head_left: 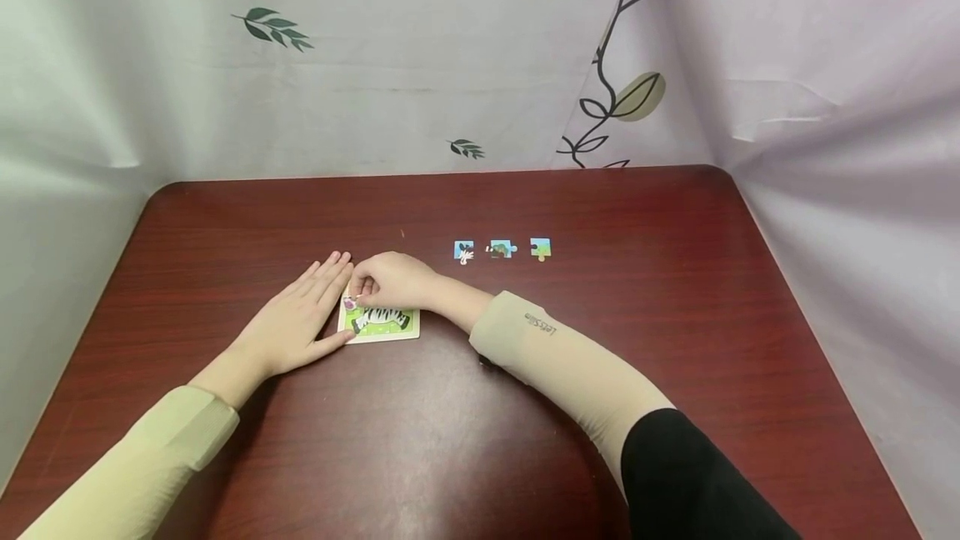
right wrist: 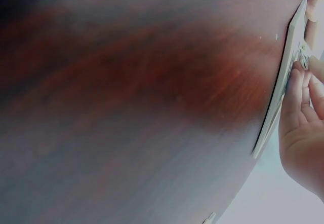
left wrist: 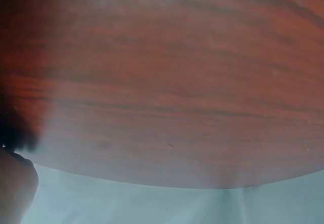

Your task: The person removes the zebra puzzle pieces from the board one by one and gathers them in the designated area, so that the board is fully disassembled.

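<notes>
A small square puzzle board (head_left: 382,327) with a zebra on green grass lies on the table, its upper part hidden by my right hand. My left hand (head_left: 300,323) lies flat with its fingers straight along the board's left side, the thumb touching the lower left corner. Over the board's left part, my right hand (head_left: 397,279) pinches a puzzle piece (right wrist: 304,57) between thumb and fingers, low against the board. Most of that piece is covered by the fingers. The board's edge (right wrist: 276,95) shows side-on in the right wrist view.
Three loose puzzle pieces lie in a row behind and right of the board: one blue with black and white (head_left: 464,251), one with brown and green (head_left: 502,249), one blue and green (head_left: 540,248). The dark red wooden table (head_left: 637,273) meets pale curtains (head_left: 375,98) behind.
</notes>
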The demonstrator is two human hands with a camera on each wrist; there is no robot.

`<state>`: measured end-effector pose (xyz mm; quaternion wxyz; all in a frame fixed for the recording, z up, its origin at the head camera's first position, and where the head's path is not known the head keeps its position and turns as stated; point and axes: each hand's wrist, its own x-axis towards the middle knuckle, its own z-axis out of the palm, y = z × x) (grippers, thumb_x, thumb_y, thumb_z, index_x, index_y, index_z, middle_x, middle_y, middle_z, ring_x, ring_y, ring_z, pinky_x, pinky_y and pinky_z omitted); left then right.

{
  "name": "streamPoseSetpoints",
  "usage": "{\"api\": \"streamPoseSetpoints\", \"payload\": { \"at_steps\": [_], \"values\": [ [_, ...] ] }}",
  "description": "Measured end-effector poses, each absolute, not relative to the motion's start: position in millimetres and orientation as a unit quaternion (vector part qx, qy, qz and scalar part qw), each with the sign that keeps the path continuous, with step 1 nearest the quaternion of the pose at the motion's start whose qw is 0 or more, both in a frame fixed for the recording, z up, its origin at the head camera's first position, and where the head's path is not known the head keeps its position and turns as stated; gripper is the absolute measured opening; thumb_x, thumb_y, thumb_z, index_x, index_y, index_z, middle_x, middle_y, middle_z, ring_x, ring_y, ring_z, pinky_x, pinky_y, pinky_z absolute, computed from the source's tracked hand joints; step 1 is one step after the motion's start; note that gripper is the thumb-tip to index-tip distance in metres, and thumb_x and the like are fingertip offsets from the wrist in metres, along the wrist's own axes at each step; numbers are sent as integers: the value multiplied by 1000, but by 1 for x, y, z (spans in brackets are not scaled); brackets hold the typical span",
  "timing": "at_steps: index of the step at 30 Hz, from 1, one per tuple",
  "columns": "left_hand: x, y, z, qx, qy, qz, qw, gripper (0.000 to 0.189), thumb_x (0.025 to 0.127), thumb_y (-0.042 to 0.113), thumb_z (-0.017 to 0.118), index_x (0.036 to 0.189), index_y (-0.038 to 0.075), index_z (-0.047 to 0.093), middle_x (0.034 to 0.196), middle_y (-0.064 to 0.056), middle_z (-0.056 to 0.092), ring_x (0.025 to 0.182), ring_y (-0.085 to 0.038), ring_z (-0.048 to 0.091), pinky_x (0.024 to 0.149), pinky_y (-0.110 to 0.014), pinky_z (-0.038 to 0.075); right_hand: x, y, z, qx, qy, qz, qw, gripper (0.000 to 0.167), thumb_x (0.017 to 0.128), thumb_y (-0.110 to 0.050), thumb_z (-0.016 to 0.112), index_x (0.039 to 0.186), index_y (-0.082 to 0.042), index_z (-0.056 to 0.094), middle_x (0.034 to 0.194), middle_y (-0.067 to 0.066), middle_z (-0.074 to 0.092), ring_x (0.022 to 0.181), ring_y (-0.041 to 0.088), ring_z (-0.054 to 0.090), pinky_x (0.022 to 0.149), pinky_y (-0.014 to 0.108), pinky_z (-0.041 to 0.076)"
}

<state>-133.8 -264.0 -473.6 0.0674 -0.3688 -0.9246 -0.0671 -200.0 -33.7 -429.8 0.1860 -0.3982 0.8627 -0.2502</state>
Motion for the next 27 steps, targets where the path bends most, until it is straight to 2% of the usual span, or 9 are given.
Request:
{"api": "streamPoseSetpoints", "payload": {
  "at_steps": [6, 14, 27],
  "values": [
    [-135, -264, -473, -369, -925, -68, 66, 90, 104, 59, 53, 159, -11, 36, 170, -29, 33, 161, -42, 29, 139, -36, 6, -199, -35, -429, -393, 873, -228, 177, 6, 101, -24, 70, 99, -19, 72, 94, -6, 72, 87, 4, 63, 74, 13, 45],
    [-135, -265, -473, -369, -925, -70, 65, 90, 103, 57, 54, 159, -11, 36, 170, -29, 33, 161, -42, 29, 139, -37, 7, -195, -41, -427, -382, 888, -182, 182, 13, 98, -34, 73, 105, -23, 74, 101, -11, 74, 89, 1, 64, 73, 18, 50],
    [-134, -265, -474, -369, -924, -71, 66, 90, 104, 57, 54, 160, -10, 35, 169, -29, 33, 161, -42, 29, 139, -37, 7, -195, -44, -428, -377, 890, -183, 178, 8, 94, -27, 78, 100, -22, 79, 91, -11, 72, 80, 2, 59, 66, 19, 47]
  ]
}}
